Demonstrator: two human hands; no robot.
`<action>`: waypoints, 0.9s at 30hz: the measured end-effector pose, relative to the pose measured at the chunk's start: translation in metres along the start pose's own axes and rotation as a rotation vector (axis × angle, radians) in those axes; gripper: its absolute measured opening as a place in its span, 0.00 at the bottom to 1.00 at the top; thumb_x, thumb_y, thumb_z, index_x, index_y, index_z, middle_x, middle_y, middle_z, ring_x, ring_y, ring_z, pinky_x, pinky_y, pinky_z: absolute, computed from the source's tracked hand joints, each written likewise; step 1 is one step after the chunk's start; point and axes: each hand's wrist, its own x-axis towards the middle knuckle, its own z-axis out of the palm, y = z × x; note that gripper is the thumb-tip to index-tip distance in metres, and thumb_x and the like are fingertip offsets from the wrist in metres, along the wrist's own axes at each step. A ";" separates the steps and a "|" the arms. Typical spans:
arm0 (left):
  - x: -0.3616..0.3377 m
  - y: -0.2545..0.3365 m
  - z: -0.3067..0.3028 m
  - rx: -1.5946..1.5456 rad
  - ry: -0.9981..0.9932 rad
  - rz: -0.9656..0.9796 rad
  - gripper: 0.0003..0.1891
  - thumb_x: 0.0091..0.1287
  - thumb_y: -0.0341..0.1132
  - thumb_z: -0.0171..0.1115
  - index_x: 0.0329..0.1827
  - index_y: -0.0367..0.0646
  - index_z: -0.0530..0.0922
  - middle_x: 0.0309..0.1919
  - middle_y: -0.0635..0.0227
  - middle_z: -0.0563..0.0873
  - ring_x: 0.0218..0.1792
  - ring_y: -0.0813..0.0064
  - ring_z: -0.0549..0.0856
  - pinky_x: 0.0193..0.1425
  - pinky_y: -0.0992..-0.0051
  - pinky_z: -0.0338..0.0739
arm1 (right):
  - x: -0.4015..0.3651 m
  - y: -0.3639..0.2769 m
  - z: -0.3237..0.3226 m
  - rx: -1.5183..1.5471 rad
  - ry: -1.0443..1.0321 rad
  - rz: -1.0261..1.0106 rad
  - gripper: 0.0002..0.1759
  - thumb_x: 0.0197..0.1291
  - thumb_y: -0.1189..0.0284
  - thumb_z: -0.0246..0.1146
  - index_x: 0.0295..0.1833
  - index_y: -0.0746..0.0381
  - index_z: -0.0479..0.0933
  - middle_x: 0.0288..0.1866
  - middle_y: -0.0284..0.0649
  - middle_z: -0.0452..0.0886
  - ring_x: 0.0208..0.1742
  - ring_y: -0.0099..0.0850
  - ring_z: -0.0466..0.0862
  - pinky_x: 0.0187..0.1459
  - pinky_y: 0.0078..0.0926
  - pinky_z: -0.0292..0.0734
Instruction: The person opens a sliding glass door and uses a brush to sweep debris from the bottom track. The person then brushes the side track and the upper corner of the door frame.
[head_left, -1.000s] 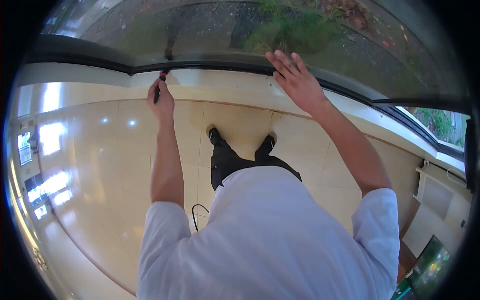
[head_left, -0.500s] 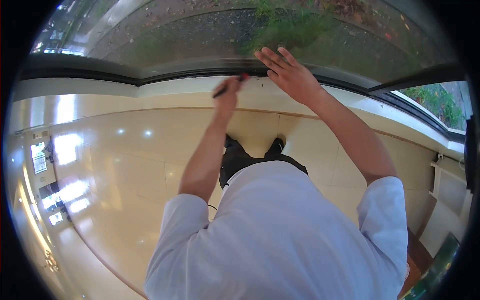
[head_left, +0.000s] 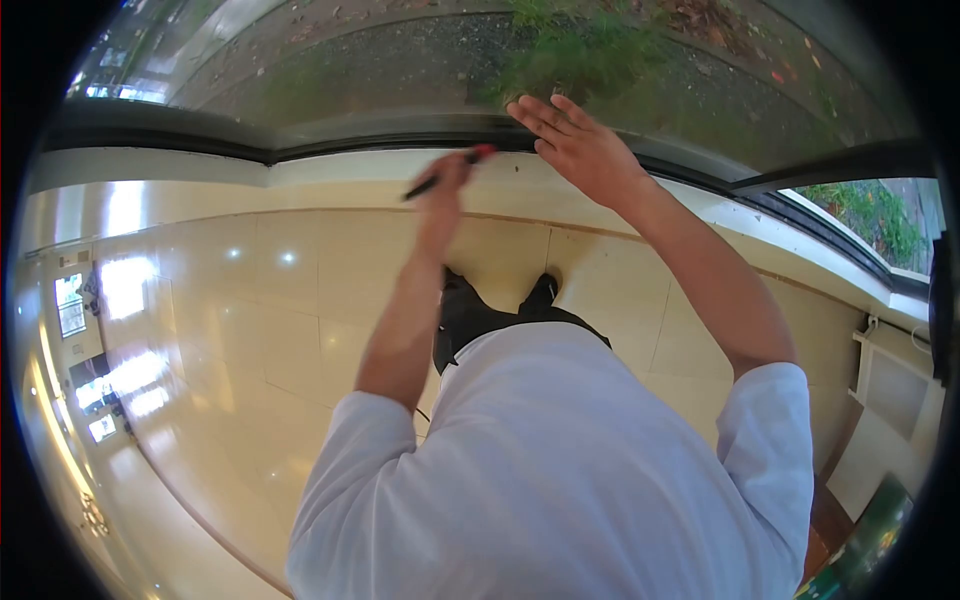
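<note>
My left hand (head_left: 450,172) is closed around a slim black tool with a red end (head_left: 482,153), just inside the window's dark lower frame (head_left: 385,146). Motion blurs it, and the tool's exact kind does not show. Its black end points down and left; the red end points toward the frame. To the right, my right hand (head_left: 582,150) lies stretched out with its fingers apart, against or very close to the window glass (head_left: 400,90). Nothing is in it. Below both hands runs a pale sill (head_left: 350,172).
Behind the glass lie gravel and a tuft of grass (head_left: 590,60). A glossy cream tiled floor (head_left: 250,330) reflects lights. At the right are a slanting dark window bar (head_left: 830,165) and a white shelf-like unit (head_left: 890,390). My shoes (head_left: 540,292) stand near the wall.
My left hand with the black and red tool has moved slightly left. My right hand stays almost in place.
</note>
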 end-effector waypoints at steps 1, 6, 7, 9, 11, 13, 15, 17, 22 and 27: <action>0.009 0.011 -0.031 0.044 0.110 0.038 0.12 0.77 0.35 0.61 0.50 0.35 0.86 0.37 0.67 0.89 0.36 0.80 0.86 0.46 0.77 0.79 | -0.001 0.001 0.001 -0.007 -0.008 -0.015 0.09 0.71 0.62 0.60 0.50 0.51 0.83 0.90 0.36 0.45 0.90 0.36 0.38 0.86 0.49 0.31; 0.031 -0.011 -0.005 0.147 0.080 0.052 0.15 0.78 0.38 0.60 0.44 0.33 0.86 0.33 0.67 0.89 0.35 0.80 0.85 0.43 0.76 0.79 | -0.001 -0.003 0.004 -0.082 -0.009 0.009 0.11 0.71 0.62 0.60 0.52 0.50 0.83 0.90 0.36 0.44 0.90 0.36 0.37 0.86 0.48 0.30; 0.024 -0.032 0.024 0.050 0.035 0.024 0.14 0.77 0.39 0.61 0.42 0.35 0.87 0.33 0.68 0.90 0.33 0.81 0.84 0.41 0.75 0.77 | -0.001 -0.006 0.007 -0.084 0.015 0.022 0.11 0.71 0.62 0.60 0.52 0.51 0.83 0.90 0.36 0.44 0.90 0.36 0.37 0.86 0.48 0.30; -0.021 -0.019 0.071 -0.097 -0.110 -0.114 0.15 0.76 0.40 0.61 0.44 0.35 0.87 0.33 0.67 0.90 0.36 0.78 0.86 0.46 0.75 0.79 | -0.004 -0.010 0.012 -0.032 0.025 -0.001 0.12 0.71 0.61 0.60 0.53 0.51 0.83 0.90 0.36 0.44 0.90 0.36 0.37 0.86 0.49 0.30; -0.015 -0.005 0.041 0.070 -0.013 -0.026 0.15 0.76 0.40 0.62 0.47 0.35 0.87 0.34 0.66 0.90 0.37 0.75 0.88 0.46 0.77 0.80 | 0.002 -0.002 0.014 0.002 0.042 -0.017 0.12 0.71 0.61 0.60 0.53 0.52 0.83 0.90 0.36 0.44 0.90 0.36 0.37 0.86 0.49 0.31; 0.011 -0.010 -0.020 -0.053 0.133 0.060 0.16 0.76 0.40 0.61 0.48 0.35 0.87 0.34 0.66 0.90 0.37 0.77 0.87 0.47 0.77 0.80 | -0.002 -0.002 0.008 -0.037 -0.014 -0.032 0.12 0.70 0.63 0.60 0.53 0.53 0.83 0.90 0.36 0.44 0.90 0.35 0.39 0.86 0.47 0.33; 0.029 -0.003 -0.049 0.079 0.249 -0.039 0.17 0.78 0.41 0.60 0.47 0.34 0.87 0.36 0.64 0.90 0.41 0.78 0.87 0.49 0.76 0.80 | -0.001 -0.001 0.006 0.018 -0.032 -0.027 0.11 0.70 0.65 0.61 0.52 0.54 0.83 0.90 0.35 0.45 0.90 0.34 0.40 0.86 0.46 0.36; 0.003 -0.002 -0.001 0.166 0.171 -0.040 0.16 0.78 0.40 0.60 0.47 0.35 0.87 0.36 0.65 0.90 0.41 0.79 0.87 0.49 0.75 0.80 | -0.004 -0.004 0.004 0.047 -0.044 -0.033 0.10 0.70 0.66 0.61 0.52 0.55 0.83 0.90 0.34 0.46 0.90 0.33 0.41 0.86 0.45 0.38; -0.052 -0.015 0.090 -0.108 -0.225 0.003 0.13 0.77 0.40 0.61 0.48 0.40 0.87 0.36 0.69 0.90 0.39 0.79 0.85 0.49 0.73 0.79 | -0.003 0.004 -0.008 0.184 -0.120 -0.016 0.11 0.68 0.72 0.62 0.53 0.59 0.82 0.89 0.32 0.48 0.89 0.31 0.46 0.86 0.41 0.47; -0.013 -0.012 -0.038 0.320 0.180 0.413 0.13 0.76 0.37 0.62 0.51 0.37 0.87 0.41 0.63 0.91 0.40 0.74 0.89 0.47 0.71 0.82 | -0.019 -0.003 0.019 0.298 0.040 0.017 0.23 0.64 0.77 0.62 0.65 0.55 0.79 0.89 0.34 0.49 0.89 0.33 0.46 0.85 0.44 0.47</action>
